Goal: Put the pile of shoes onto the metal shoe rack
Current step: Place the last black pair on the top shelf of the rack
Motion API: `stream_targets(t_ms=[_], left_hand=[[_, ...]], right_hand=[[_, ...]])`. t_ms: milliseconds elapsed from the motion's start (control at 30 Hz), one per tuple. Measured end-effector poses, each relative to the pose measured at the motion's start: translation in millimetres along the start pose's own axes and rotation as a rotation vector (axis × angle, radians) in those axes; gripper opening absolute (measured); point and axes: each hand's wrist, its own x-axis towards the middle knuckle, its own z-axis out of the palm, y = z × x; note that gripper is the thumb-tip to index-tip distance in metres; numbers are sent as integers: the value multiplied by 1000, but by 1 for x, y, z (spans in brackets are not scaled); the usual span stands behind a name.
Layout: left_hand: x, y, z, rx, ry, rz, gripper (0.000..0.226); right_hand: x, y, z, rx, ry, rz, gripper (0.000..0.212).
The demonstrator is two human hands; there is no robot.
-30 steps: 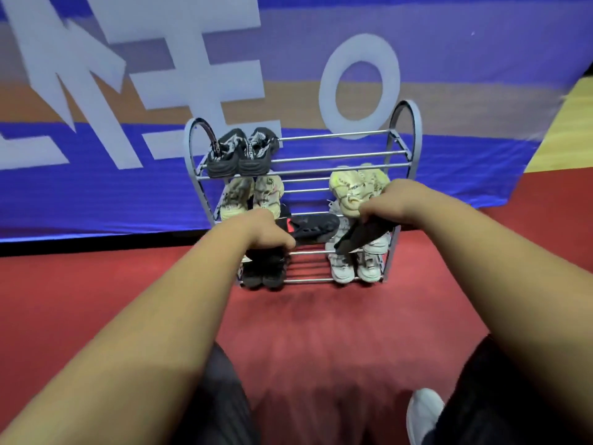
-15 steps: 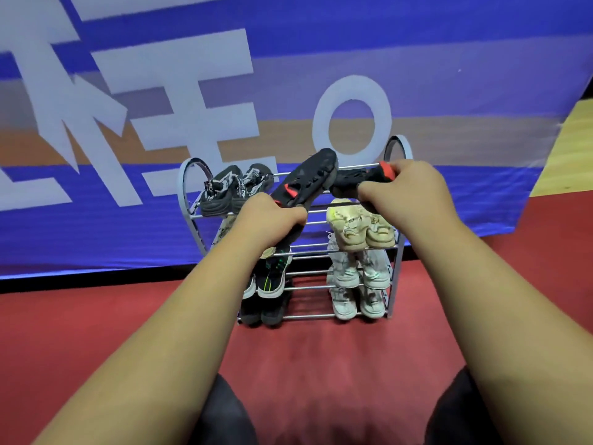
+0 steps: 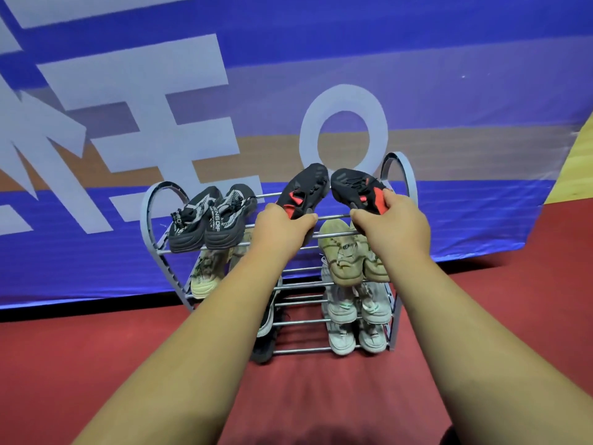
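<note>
**Q:** Hands, quick?
**A:** Both my arms reach straight forward, backs of the hands up. My left hand (image 3: 282,228) curls round the heel of the left black-and-red shoe (image 3: 308,184). My right hand (image 3: 393,224) grips the heel of the right black-and-red shoe (image 3: 356,186) the same way. Both grips are closed on the shoes.

**Q:** Where are those shoes?
**A:** They're at the right half of the top shelf (image 3: 269,195) of the metal shoe rack (image 3: 401,175). The toes tilt up and away from me, nearly touching each other. The heels are by the front rod. I can't tell if the soles rest on the rods.

**Q:** What else is on the rack?
**A:** The black-and-white sneakers (image 3: 211,220) sit on the top shelf at the left, heels toward me. Below them are cream sneakers (image 3: 205,274), partly behind my left arm. The olive sneakers (image 3: 340,258) are on the second shelf at the right, under my right hand. Pale grey sneakers (image 3: 343,303) are beneath those, and white sneakers (image 3: 343,338) are on the lowest shelf. A black shoe (image 3: 263,351) is at the bottom left, mostly hidden.

**Q:** And the room?
**A:** The rack stands on a red floor (image 3: 96,364), close against a blue banner (image 3: 449,59) with big pale letters and a tan stripe. A yellow floor strip (image 3: 577,162) shows at the far right.
</note>
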Motion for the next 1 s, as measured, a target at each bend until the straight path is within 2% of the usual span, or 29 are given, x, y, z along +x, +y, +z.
stream_targets(t_ms=[100, 200, 300, 400, 500, 600, 767, 1000], left_hand=[[16, -4, 19, -4, 27, -25, 59], [26, -1, 36, -24, 69, -21, 78], [38, 1, 51, -25, 78, -39, 91], [37, 8, 61, -15, 67, -24, 86], [38, 7, 74, 49, 49, -16, 86], [41, 7, 76, 107, -28, 8, 95], [42, 7, 69, 94, -150, 5, 92], [36, -2, 75, 105, -136, 149, 83]], right_hand=[[11, 3, 20, 2, 38, -21, 22], [20, 8, 38, 12, 77, -50, 30], [30, 15, 48, 20, 92, -67, 28], [37, 23, 50, 8, 81, -71, 25], [43, 30, 52, -5, 65, -53, 40], [48, 37, 52, -37, 57, -43, 27], [49, 39, 48, -53, 64, -29, 23], [42, 35, 44, -84, 83, -13, 43]])
